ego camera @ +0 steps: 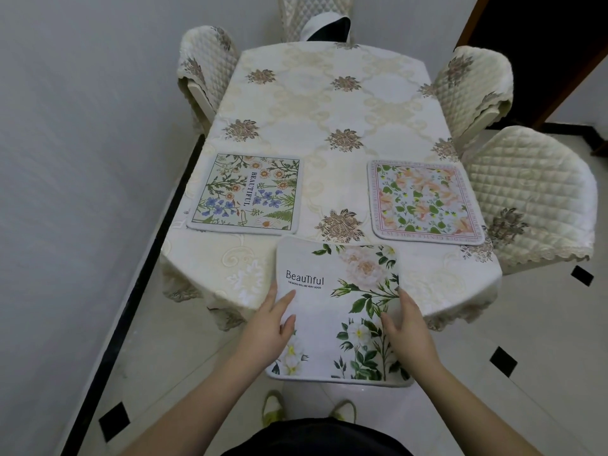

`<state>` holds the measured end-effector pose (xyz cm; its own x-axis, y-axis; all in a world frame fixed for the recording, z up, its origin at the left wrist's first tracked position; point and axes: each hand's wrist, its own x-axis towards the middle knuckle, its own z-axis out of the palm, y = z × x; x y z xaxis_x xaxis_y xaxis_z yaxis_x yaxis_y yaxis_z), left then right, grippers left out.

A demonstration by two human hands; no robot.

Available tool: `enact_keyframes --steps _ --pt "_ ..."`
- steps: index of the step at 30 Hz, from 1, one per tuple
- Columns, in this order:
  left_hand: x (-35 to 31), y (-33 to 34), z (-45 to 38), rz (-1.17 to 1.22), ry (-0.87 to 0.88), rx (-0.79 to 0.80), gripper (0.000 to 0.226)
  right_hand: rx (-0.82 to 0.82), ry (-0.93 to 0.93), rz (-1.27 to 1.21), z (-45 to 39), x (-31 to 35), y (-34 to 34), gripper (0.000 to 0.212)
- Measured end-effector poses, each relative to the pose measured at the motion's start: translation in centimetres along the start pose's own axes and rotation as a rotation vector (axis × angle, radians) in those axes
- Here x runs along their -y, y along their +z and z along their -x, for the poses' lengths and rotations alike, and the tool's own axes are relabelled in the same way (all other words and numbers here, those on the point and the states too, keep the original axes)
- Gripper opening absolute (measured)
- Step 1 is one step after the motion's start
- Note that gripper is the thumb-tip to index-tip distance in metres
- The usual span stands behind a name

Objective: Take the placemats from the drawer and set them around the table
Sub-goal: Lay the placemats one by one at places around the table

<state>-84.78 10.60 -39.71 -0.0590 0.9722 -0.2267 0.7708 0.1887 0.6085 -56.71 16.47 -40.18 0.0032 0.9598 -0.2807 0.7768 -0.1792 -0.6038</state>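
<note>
A white placemat (pixel 335 304) printed with "Beautiful" and green-leaved white flowers is held level in front of me, its far edge over the table's near end. My left hand (pixel 269 327) grips its left side with the thumb on top. My right hand (pixel 406 324) grips its right side the same way. Two placemats lie flat on the cream tablecloth (pixel 329 103): a daisy-and-blue-flower placemat (pixel 245 192) at the left side, and a pink-bordered peach-flower placemat (pixel 426 200) at the right side.
Quilted cream chairs stand around the table: one at the far left (pixel 205 70), one at the far end (pixel 316 18), two on the right (pixel 477 83) (pixel 533 199). A grey wall runs close along the left. A dark doorway (pixel 543 44) is at the back right.
</note>
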Motion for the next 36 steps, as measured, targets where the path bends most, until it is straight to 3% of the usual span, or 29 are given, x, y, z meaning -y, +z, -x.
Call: enact_keyframes --steps 4,6,9,14,28,36 --pt "-0.6 -0.7 -0.4 0.418 -0.047 -0.114 0.054 -0.046 0.125 -0.248 0.1 0.3 -1.0 0.062" --pt "-0.8 -0.9 -0.6 0.656 -0.155 -0.166 0.056 -0.047 0.173 -0.287 0.0 0.2 -1.3 0.059" --pt "-0.8 -1.2 -1.4 0.818 -0.331 -0.187 0.059 -0.005 0.21 -0.326 0.2 0.3 -1.4 0.06" --pt "0.1 -1.2 -2.0 0.687 -0.388 -0.107 0.052 -0.013 0.222 -0.311 1.3 0.7 -1.3 0.063" --pt "1.4 -6.0 -2.0 0.698 -0.174 -0.106 0.047 -0.188 0.203 -0.547 5.0 4.6 -2.4 0.054" --pt "0.7 -8.8 -0.1 0.699 -0.103 -0.127 0.055 -0.183 0.197 -0.687 6.1 4.9 -3.6 0.055"
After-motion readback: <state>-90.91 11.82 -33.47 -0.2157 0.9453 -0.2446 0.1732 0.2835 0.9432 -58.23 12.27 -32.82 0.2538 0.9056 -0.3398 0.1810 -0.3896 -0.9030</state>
